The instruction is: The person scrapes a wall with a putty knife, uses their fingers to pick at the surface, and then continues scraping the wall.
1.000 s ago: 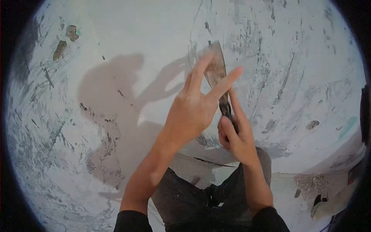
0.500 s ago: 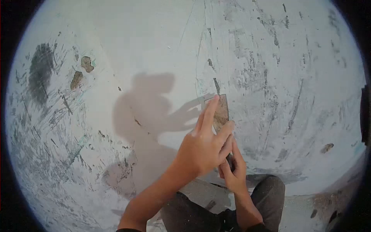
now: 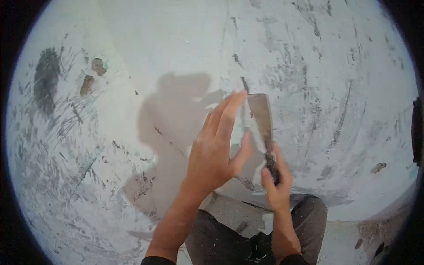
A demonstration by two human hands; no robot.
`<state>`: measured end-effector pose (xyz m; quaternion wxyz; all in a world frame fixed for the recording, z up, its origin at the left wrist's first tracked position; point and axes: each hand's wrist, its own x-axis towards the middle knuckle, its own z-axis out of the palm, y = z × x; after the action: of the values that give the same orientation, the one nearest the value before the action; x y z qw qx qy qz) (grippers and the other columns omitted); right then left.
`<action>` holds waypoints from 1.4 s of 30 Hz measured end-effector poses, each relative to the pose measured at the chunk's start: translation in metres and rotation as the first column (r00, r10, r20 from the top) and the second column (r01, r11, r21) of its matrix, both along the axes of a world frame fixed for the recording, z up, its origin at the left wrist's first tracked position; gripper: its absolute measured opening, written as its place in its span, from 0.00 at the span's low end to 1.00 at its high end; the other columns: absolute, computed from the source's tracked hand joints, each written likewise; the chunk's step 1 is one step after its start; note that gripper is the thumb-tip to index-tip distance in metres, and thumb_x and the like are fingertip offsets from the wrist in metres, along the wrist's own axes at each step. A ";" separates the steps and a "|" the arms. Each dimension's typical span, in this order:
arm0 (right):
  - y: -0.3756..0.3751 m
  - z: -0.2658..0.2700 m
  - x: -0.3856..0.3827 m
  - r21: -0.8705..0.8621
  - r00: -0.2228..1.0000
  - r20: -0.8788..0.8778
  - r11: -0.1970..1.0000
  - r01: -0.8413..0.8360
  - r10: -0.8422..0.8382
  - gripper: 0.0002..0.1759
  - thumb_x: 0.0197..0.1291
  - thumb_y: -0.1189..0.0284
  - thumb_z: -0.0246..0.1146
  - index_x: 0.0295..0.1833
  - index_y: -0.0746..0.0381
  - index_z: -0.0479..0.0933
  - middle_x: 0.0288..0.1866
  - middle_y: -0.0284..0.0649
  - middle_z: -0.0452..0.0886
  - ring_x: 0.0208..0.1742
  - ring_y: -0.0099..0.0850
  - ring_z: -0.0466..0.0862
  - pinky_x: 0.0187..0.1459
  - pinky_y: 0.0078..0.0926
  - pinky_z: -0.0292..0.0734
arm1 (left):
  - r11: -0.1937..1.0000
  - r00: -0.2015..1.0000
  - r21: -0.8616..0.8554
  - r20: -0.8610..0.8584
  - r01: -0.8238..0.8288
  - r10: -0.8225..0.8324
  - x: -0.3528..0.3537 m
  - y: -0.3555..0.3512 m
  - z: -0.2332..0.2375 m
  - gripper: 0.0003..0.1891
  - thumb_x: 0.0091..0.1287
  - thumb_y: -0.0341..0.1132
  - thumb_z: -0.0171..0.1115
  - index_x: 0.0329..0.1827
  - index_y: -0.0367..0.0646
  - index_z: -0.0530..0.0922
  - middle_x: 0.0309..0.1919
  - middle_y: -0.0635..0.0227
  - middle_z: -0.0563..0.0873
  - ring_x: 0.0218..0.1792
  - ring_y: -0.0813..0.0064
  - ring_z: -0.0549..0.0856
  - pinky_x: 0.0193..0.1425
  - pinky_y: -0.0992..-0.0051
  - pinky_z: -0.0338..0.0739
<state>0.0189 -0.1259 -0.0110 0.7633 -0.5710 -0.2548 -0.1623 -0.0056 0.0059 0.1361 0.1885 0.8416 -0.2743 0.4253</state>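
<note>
Nearest the camera, the dark sleeves end at the forearms. The person's bent legs, in dark trousers flecked with pale specks, lie below the hands. Pale floor shows beside them at the lower right.

The right hand is closed around the dark handle of a scraper, with the thumb on the near side and a finger extended along it. The scraper points away from the person, handle nearer, its flat, widening blade ending in a straight far edge. The blade is brownish and lies in front of the wall, right of its middle; blade-to-wall contact cannot be determined.

The left hand is open and holds nothing. Its fingers extend up and to the right, with the thumb spread toward the scraper. The fingertips are just beside the blade's far left corner; contact cannot be confirmed.

The whitish wall bears dark streaks. A shadow falls left of the left hand. Two brown patches lie toward the wall's upper left, beside a dark smudge. A smaller brown patch lies toward its lower right.
</note>
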 end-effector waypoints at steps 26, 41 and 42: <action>-0.015 0.007 0.001 0.147 1.000 -0.014 0.989 0.022 -0.020 0.28 0.65 0.72 0.57 0.68 0.72 0.65 0.61 0.54 0.75 0.62 0.37 0.75 0.64 0.33 0.65 | 0.893 0.935 0.283 0.040 -0.349 0.353 0.016 0.009 0.009 0.30 0.56 0.33 0.65 0.65 0.47 0.71 0.72 0.44 0.55 0.65 0.45 0.70 0.52 0.61 0.82; -0.020 0.018 -0.009 0.154 1.000 0.006 0.988 0.006 -0.007 0.31 0.64 0.70 0.57 0.71 0.68 0.62 0.58 0.53 0.77 0.50 0.29 0.79 0.53 0.26 0.71 | 0.992 0.991 0.106 -0.111 -0.068 0.080 0.023 0.023 0.009 0.24 0.59 0.26 0.62 0.60 0.54 0.76 0.71 0.52 0.65 0.75 0.54 0.58 0.64 0.59 0.71; -0.020 0.016 -0.009 0.158 1.000 0.005 0.987 0.007 -0.008 0.31 0.64 0.70 0.57 0.71 0.68 0.62 0.58 0.53 0.77 0.50 0.29 0.79 0.53 0.26 0.71 | 0.998 0.989 0.052 -0.145 0.036 -0.028 0.029 0.030 0.005 0.21 0.61 0.28 0.61 0.59 0.52 0.77 0.69 0.53 0.67 0.76 0.57 0.54 0.65 0.59 0.70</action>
<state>0.0102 -0.1460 0.0053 0.8047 -0.5094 -0.2414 -0.1864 0.0235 0.0360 0.1415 0.1916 0.8706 -0.2847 0.3527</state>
